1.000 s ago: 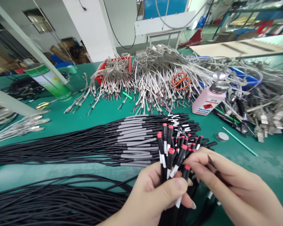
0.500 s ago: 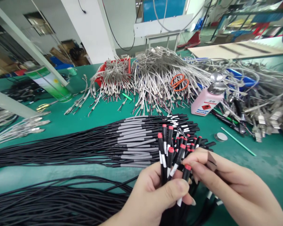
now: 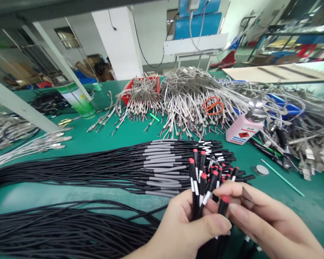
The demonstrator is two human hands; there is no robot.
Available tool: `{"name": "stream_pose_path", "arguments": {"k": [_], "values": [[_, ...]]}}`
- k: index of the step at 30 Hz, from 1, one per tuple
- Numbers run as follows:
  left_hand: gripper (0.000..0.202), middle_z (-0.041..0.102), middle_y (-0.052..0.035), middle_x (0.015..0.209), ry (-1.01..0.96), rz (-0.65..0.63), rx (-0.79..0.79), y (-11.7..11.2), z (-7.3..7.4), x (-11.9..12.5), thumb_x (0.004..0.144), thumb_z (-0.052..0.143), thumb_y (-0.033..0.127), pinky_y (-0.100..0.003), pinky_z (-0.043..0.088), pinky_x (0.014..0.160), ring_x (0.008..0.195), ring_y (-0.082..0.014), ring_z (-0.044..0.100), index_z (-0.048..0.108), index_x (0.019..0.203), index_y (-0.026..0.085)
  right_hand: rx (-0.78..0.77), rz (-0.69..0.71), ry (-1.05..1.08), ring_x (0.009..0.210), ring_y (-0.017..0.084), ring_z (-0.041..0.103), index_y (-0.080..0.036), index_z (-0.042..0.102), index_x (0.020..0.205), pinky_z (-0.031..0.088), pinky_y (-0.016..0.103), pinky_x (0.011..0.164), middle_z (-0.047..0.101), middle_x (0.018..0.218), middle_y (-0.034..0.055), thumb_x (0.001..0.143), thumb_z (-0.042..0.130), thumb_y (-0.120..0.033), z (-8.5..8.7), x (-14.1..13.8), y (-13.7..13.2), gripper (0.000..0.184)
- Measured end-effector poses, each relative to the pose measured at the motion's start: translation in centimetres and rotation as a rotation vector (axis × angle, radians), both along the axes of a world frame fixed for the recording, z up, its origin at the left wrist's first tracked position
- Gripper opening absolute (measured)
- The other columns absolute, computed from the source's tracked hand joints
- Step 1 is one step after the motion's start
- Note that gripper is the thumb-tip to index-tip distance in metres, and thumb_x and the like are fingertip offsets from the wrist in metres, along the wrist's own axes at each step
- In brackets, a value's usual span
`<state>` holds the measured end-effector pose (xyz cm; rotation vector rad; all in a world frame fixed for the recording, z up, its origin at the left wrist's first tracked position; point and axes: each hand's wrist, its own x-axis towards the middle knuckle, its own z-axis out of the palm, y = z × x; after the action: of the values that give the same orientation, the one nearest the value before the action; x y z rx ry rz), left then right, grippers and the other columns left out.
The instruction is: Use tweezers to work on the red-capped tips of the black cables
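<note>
My left hand [image 3: 183,230] is closed round a bunch of black cables with red caps and white bands [image 3: 203,180], their tips pointing up. My right hand [image 3: 267,223] pinches one red-capped cable end [image 3: 223,204] at the right side of that bunch, fingers pressed together against my left thumb. More black cables with grey sleeves [image 3: 159,163] lie flat on the green table [image 3: 313,208] just beyond my hands. A second mass of black cables [image 3: 64,230] lies at the lower left.
A heap of grey wire harnesses [image 3: 189,97] covers the far table, with orange scissors [image 3: 212,104] on it. A pink bottle with a metal top [image 3: 245,126], a round metal lid [image 3: 260,170] and a green stick [image 3: 282,172] lie at the right. A green-white can [image 3: 77,99] stands far left.
The camera has tilted up, so the table and my hands sit lower in view. My right hand's pinched cable end has slid slightly lower and closer to my left thumb.
</note>
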<state>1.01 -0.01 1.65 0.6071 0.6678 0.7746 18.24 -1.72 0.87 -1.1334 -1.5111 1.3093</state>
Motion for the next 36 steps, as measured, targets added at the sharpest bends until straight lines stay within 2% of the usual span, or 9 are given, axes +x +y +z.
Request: {"name": "stream_pose_path", "arguments": {"k": [4, 7, 12, 15, 17, 23, 26, 30, 36], "values": [[0.036, 0.061, 0.0016, 0.063, 0.019, -0.071, -0.018, 0.0, -0.3, -0.3, 0.061, 0.089, 0.032, -0.022, 0.031, 0.054, 0.05, -0.0056, 0.041, 0.06, 0.075, 0.015, -0.038, -0.017, -0.011, 0.063, 0.013, 0.067, -0.026, 0.067, 0.088, 0.057, 0.019, 0.058, 0.07, 0.075, -0.0009, 0.095, 0.056, -0.037, 0.5, -0.1, 0.1, 0.017], [0.035, 0.065, -0.0003, 0.067, 0.064, -0.166, -0.036, 0.0, -0.3, -0.7, 0.065, 0.086, 0.033, -0.021, 0.023, 0.046, 0.044, -0.003, 0.035, 0.06, 0.08, 0.015, 0.017, -0.079, -0.154, 0.066, 0.015, 0.067, -0.026, 0.068, 0.086, 0.057, 0.02, 0.059, 0.068, 0.074, -0.0002, 0.092, 0.059, -0.042, 0.9, 1.1, 0.4, 0.019], [0.029, 0.067, -0.0024, 0.067, 0.057, -0.146, -0.061, 0.3, 0.5, -1.2, 0.073, 0.079, 0.029, -0.021, 0.014, 0.042, 0.043, -0.0029, 0.035, 0.054, 0.081, 0.017, 0.171, -0.509, -0.769, 0.093, 0.027, 0.07, -0.028, 0.069, 0.102, 0.057, 0.035, 0.077, 0.075, 0.103, 0.0065, 0.087, 0.05, -0.058, 0.5, 6.1, 2.9, 0.039], [0.025, 0.067, -0.003, 0.067, 0.06, -0.082, -0.052, 0.4, 0.6, -1.4, 0.079, 0.074, 0.028, -0.02, 0.013, 0.042, 0.044, -0.003, 0.035, 0.053, 0.084, 0.017, 0.19, -0.639, -0.927, 0.088, 0.039, 0.068, -0.016, 0.07, 0.098, 0.052, 0.052, 0.075, 0.072, 0.104, 0.0213, 0.08, 0.053, -0.056, -0.2, 8.4, 4.5, 0.047], [0.021, 0.066, -0.0028, 0.068, 0.057, -0.029, -0.04, 0.5, 0.5, -1.5, 0.081, 0.073, 0.025, -0.019, 0.014, 0.042, 0.045, -0.0024, 0.034, 0.055, 0.086, 0.014, 0.224, -0.615, -0.942, 0.091, 0.04, 0.066, -0.014, 0.071, 0.093, 0.052, 0.052, 0.072, 0.07, 0.107, 0.0241, 0.081, 0.054, -0.055, -0.5, 8.8, 4.9, 0.046], [0.017, 0.065, -0.0029, 0.072, 0.013, 0.108, -0.024, 0.7, 0.4, -1.9, 0.082, 0.073, 0.02, -0.018, 0.016, 0.043, 0.049, -0.0018, 0.035, 0.063, 0.089, 0.009, 0.386, -0.363, -0.819, 0.077, 0.022, 0.07, -0.027, 0.068, 0.094, 0.055, 0.032, 0.068, 0.074, 0.088, 0.0035, 0.095, 0.048, -0.046, -1.0, 6.0, 3.8, 0.027], [0.017, 0.065, -0.0027, 0.07, 0.001, 0.12, -0.034, 0.9, 0.4, -1.8, 0.08, 0.075, 0.02, -0.018, 0.016, 0.043, 0.049, -0.0021, 0.035, 0.064, 0.088, 0.009, 0.475, -0.322, -0.795, 0.086, 0.023, 0.069, -0.024, 0.066, 0.093, 0.054, 0.033, 0.078, 0.072, 0.094, 0.0056, 0.097, 0.049, -0.039, -1.0, 4.3, 4.1, 0.023], [0.016, 0.065, -0.0028, 0.068, -0.011, 0.123, -0.051, 1.2, 0.2, -1.7, 0.079, 0.076, 0.019, -0.018, 0.015, 0.042, 0.047, -0.0021, 0.034, 0.064, 0.085, 0.009, 0.485, -0.29, -0.828, 0.084, 0.023, 0.069, -0.022, 0.066, 0.093, 0.054, 0.035, 0.073, 0.07, 0.092, 0.0078, 0.096, 0.048, -0.032, -0.5, 3.6, 5.6, 0.021], [0.015, 0.07, -0.0054, 0.065, -0.058, 0.084, -0.068, 1.3, 0.3, -1.9, 0.081, 0.073, 0.019, -0.019, 0.016, 0.043, 0.042, -0.002, 0.031, 0.06, 0.08, 0.013, 0.444, -0.009, -0.874, 0.086, 0.022, 0.07, -0.026, 0.075, 0.106, 0.057, 0.037, 0.077, 0.068, 0.099, 0.0086, 0.087, 0.045, -0.02, -0.3, 4.0, 7.6, 0.036]]}}
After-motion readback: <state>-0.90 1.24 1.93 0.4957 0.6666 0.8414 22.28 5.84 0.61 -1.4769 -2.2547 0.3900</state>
